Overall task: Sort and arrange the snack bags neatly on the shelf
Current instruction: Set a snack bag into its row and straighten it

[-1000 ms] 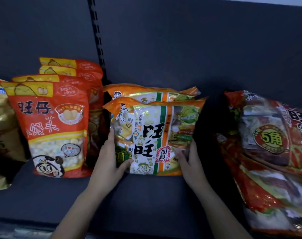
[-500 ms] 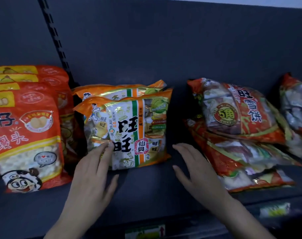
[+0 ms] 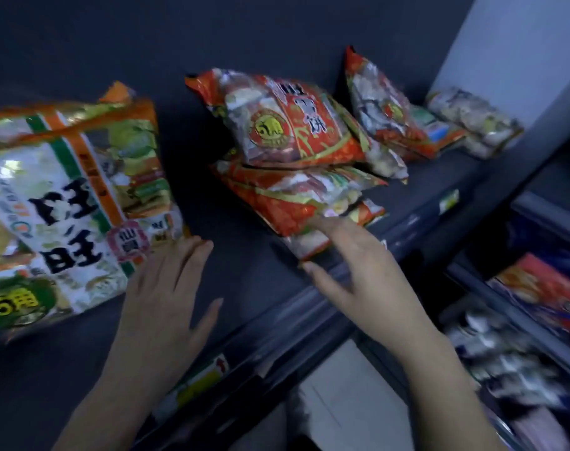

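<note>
Snack bags (image 3: 293, 135) behind right hand (image 3: 365, 275)

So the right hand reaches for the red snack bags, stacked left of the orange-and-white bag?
No: the head view shows the red snack bags stacked right of the orange-and-white bag. The right hand does reach for them.

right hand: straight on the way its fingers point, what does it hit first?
The right hand aims at the red snack bag under the stack's top one: that comes first. Its fingertips look at or just short of it; blur hides contact.
</note>
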Demonstrator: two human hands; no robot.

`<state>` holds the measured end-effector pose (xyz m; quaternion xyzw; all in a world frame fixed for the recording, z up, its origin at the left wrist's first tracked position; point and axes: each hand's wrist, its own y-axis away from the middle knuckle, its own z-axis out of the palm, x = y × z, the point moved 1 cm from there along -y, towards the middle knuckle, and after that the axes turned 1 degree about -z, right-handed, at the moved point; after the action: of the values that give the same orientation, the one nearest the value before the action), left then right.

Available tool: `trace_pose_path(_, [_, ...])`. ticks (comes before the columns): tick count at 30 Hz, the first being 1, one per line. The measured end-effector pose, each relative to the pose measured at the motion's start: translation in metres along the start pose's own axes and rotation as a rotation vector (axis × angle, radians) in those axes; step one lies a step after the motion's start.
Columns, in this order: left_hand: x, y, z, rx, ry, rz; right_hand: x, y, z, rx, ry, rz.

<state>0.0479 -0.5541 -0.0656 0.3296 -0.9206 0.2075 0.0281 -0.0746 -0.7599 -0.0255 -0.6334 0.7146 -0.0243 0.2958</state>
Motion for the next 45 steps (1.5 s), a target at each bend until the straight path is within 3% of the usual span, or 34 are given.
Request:
trace_pose_path(6, [0.017, -0.018, 0.01, -0.032, 0.102, -0.013, 0.021, 0.021, 0.01, 0.052, -0.057, 0.141])
trace_pose_path(12, [0.032, -0.058, 0.014, -0.002, 0.241, -0.254, 0.072, -0.011, 0.0, -0.001, -0.062, 0.112])
trace_pose_path(18, [0.056, -0.113, 0.022, 0.118, 0.457, -0.416, 0.133, -0.061, -0.02, 0.029, -0.151, 0.011])
trace_pose_path(25, [0.085, -0.155, 0.041, 0.432, 1.184, -0.838, 0.176, -0.109, -0.026, 0.014, -0.286, -0.002])
trace_pose_path(30, [0.075, -0.163, 0.032, 0.501, 1.187, -0.87, 0.169, -0.121, -0.013, 0.143, -0.317, -0.067])
trace_pose_path(37, [0.04, -0.198, 0.012, 0.17, 1.397, -0.902, 0.138, -0.14, -0.024, -0.11, -0.062, 0.048])
trace_pose_path(41, [0.03, -0.224, 0.007, -0.036, 1.394, -0.869, 0.125, -0.161, -0.03, -0.077, 0.061, -0.008])
trace_pose_path(45, [0.032, -0.233, 0.011, -0.068, 1.35, -0.811, 0.135, -0.189, -0.018, -0.196, 0.058, 0.057])
